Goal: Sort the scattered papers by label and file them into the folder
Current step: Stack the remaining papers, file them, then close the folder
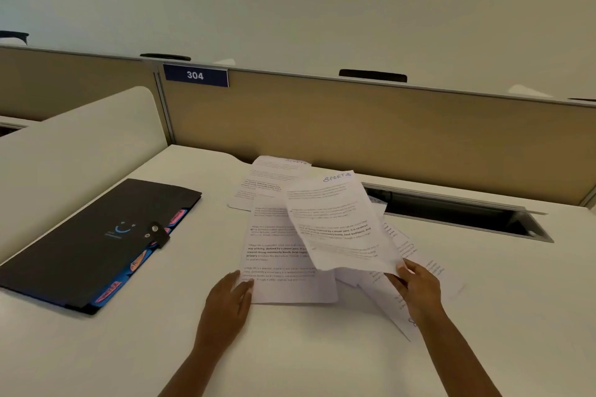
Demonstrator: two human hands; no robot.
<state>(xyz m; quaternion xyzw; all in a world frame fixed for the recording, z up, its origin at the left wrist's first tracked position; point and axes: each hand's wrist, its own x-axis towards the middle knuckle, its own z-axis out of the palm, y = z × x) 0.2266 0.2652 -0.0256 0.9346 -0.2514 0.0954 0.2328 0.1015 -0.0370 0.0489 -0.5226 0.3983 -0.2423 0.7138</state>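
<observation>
Sorting step in hand, nothing yet filed by the look of it. Right hand pinching the near corner of a sheet headed "SPORTS", lifted and tilted above the scattered papers in the middle of the tabletop. Left hand flat, fingers straight, pressing the near left corner of a printed sheet lying in the pile. Another sheet with a faint handwritten heading at the far side of the pile, wording too faint to be sure; more sheets partly hidden under the right hand. Dark folder well apart to the left, closed, strap snapped over its edge, coloured tabs showing along its right side. Next, probably: setting the lifted sheet with others of the same label, checking headings on the rest, then unsnapping the folder. Needs a light pinch to avoid creasing.
</observation>
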